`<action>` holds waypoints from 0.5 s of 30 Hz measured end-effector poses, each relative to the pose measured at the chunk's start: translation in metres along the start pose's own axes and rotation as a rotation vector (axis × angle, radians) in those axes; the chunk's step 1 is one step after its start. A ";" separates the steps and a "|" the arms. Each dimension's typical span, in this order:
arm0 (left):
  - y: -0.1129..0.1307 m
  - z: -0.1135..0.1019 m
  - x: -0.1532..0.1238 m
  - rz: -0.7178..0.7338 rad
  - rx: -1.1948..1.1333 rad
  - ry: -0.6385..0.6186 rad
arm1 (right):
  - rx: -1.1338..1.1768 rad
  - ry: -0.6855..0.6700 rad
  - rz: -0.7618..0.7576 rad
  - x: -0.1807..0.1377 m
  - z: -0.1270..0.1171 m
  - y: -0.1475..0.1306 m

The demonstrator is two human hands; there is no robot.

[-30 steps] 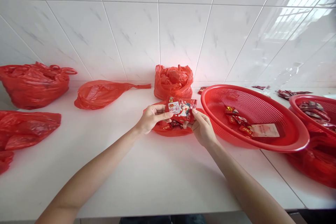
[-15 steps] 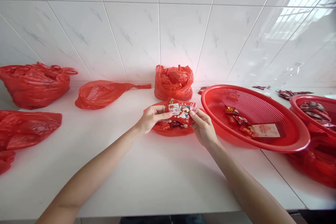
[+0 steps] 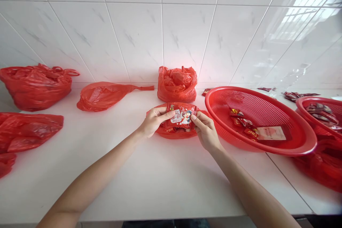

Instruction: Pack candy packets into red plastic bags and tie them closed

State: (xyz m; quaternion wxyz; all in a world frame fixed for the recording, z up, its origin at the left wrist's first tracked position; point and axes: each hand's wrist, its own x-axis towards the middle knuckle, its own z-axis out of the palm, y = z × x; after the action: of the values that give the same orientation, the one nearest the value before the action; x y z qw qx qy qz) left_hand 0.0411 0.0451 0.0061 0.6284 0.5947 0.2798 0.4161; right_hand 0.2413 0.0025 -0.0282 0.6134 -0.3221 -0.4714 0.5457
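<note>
Between my two hands is a small red snack packet [image 3: 181, 114] with a cartoon figure and white lettering on its front. My left hand [image 3: 153, 121] pinches its left end, thumb on top. On the right end, my right hand [image 3: 205, 127] grips it between thumb and fingers. Right beneath it lies a red plastic bag [image 3: 176, 135], spread on the counter, with several small packets showing in it. The far part of that bag is hidden behind the packet and my hands.
A large red plastic colander [image 3: 267, 103] holding several packets and a pale card [image 3: 271, 133] stands to the right. Beyond it is another red basket [image 3: 301, 105]. A bulging red bag [image 3: 176, 85] sits against the tiled wall; more red bags [image 3: 37, 87] lie at left.
The packet has turned to lie more level and shifted slightly left. Both hands keep hold of its ends. The bags and colander are where they were.
</note>
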 end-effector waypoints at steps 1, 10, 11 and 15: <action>0.001 0.000 0.000 -0.005 -0.004 0.000 | 0.009 -0.001 0.008 0.000 0.000 0.000; 0.002 0.000 0.000 -0.046 -0.027 -0.002 | 0.044 -0.011 0.020 0.000 0.002 0.000; 0.002 0.000 0.000 -0.046 -0.023 -0.003 | 0.035 -0.009 0.015 0.000 0.001 0.000; -0.001 0.000 0.000 -0.030 -0.014 0.008 | 0.014 -0.016 -0.003 0.000 0.000 0.001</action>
State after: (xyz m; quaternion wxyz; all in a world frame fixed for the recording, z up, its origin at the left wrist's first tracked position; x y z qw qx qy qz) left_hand 0.0411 0.0457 0.0052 0.6377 0.5842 0.2883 0.4109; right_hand 0.2413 0.0030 -0.0287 0.6126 -0.3127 -0.4727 0.5508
